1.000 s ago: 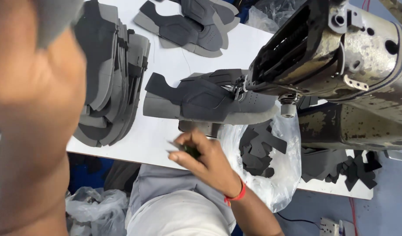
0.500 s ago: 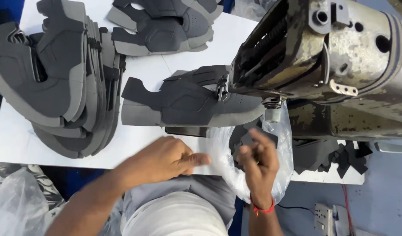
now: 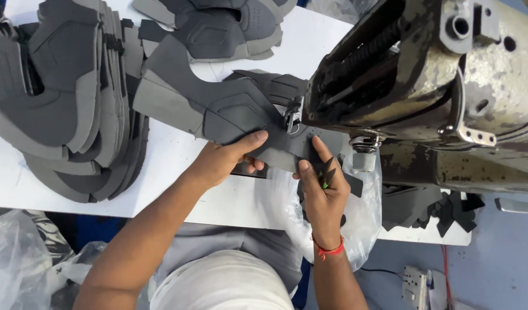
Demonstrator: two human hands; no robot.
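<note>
A grey shoe upper (image 3: 218, 106) lies flat on the white table (image 3: 178, 166), its right end under the presser foot (image 3: 291, 117) of a worn metal sewing machine (image 3: 436, 86). My left hand (image 3: 224, 158) grips the upper's near edge, thumb on top and fingers beneath. My right hand (image 3: 324, 198) pinches a small black piece (image 3: 328, 171) between its fingers. Its index finger stretches onto the upper just right of the presser foot.
A thick stack of grey uppers (image 3: 63, 97) fills the table's left, and another pile (image 3: 229, 28) lies at the back. A clear plastic bag of black pieces (image 3: 361, 224) hangs at the front edge. Loose black pieces (image 3: 436, 209) sit under the machine.
My right hand came up out of the plastic bag with a black piece. My left hand moved from the table's front edge onto the grey upper.
</note>
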